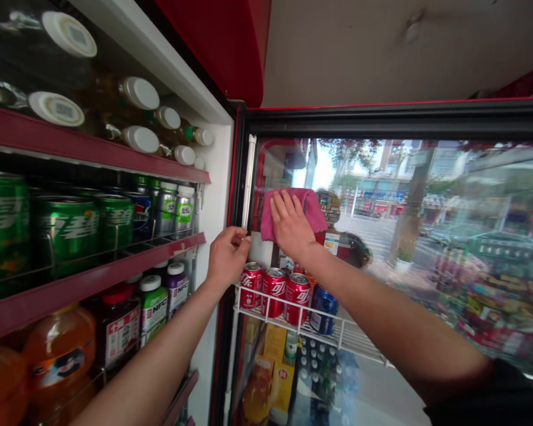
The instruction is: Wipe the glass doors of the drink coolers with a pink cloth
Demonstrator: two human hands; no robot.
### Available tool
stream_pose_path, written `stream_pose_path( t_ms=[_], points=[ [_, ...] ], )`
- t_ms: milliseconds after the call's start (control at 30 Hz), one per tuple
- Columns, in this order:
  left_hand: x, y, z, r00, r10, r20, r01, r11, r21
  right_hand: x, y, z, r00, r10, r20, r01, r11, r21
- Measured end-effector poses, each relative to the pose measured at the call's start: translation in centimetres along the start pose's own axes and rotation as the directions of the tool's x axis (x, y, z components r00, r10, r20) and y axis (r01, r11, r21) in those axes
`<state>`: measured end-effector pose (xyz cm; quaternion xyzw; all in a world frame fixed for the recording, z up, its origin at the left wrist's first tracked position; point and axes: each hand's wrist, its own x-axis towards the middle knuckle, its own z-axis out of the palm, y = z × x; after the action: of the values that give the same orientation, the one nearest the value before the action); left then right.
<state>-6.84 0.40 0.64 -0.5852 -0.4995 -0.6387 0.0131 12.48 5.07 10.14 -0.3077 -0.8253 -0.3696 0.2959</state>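
A pink cloth (313,210) lies flat against the inside of the glass door (382,207). My right hand (291,225) presses it there, fingers stretched out over the fabric. Lower and to the left, my left hand (228,254) is closed, its fingers curled beside the white vertical rail (251,177) at the door's hinge side. Whether those fingers grip the rail is hidden. Just below both hands, red cola cans (274,293) and a blue can (323,310) stand in a white wire door rack (342,334).
Fridge shelves on the left carry green cans (66,228), white-capped bottles (141,93) and orange drink bottles (62,337). A black door frame (382,121) runs across the top. Through the glass show a street and a tree trunk (413,201), partly mixed with reflections.
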Motion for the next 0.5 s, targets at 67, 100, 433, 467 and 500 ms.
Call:
stream_pose_path(
  t_ms=[67,100,433,467,500],
  points=[
    [-0.4,-0.5,-0.1,1.000,-0.012,0.010,0.012,1.000,-0.007,-0.4,0.3,0.7,0.998,-0.057,-0.004,0.057,0.998,0.015],
    [-0.6,-0.8,-0.1,1.000,-0.018,0.014,0.018,1.000,-0.008,-0.7,0.3,1.2,0.996,-0.085,-0.002,0.085,0.996,0.013],
    [-2.2,-2.3,0.1,0.999,-0.035,0.004,0.035,0.999,0.026,-2.0,-2.4,6.7,0.960,-0.270,0.078,0.270,0.963,0.012],
    [-2.2,-2.2,0.0,0.999,-0.032,0.003,0.032,0.999,0.029,-1.7,-2.4,6.7,0.957,-0.281,0.079,0.281,0.960,0.001],
    [-2.2,-2.2,-0.1,1.000,-0.028,0.003,0.028,0.999,0.032,-1.3,-2.2,6.5,0.953,-0.290,0.082,0.292,0.956,-0.010]
  ],
)
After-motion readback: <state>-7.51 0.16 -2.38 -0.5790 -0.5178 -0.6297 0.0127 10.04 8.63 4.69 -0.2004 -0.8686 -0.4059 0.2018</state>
